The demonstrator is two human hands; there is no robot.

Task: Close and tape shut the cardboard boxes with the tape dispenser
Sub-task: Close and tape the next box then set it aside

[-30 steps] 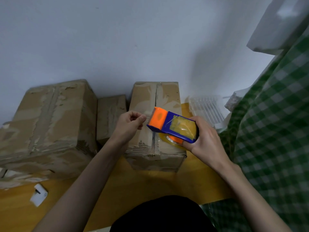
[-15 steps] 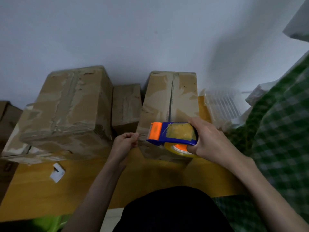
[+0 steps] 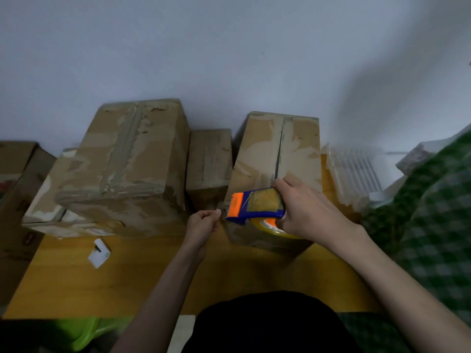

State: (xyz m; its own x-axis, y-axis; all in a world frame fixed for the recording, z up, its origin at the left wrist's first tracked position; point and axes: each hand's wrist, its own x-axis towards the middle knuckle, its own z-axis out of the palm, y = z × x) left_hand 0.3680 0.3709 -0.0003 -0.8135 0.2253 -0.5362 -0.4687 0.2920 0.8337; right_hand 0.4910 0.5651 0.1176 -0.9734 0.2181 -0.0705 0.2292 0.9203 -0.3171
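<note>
Right hand (image 3: pixel 309 210) grips tape dispenser (image 3: pixel 256 206) over right box (image 3: pixel 277 159) near edge; left hand (image 3: pixel 204 222) pinches tape end, keeping strip taut over seam.

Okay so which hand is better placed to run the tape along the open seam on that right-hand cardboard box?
Right. The right hand already grips the blue and orange tape dispenser at the near end of the brown cardboard box's dark centre seam. The left hand only pinches near the dispenser's mouth.

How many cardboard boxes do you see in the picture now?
5. A large box on a flatter box at left, a small box in the middle, the box being taped, and one at the left edge. More may be hidden.
</note>
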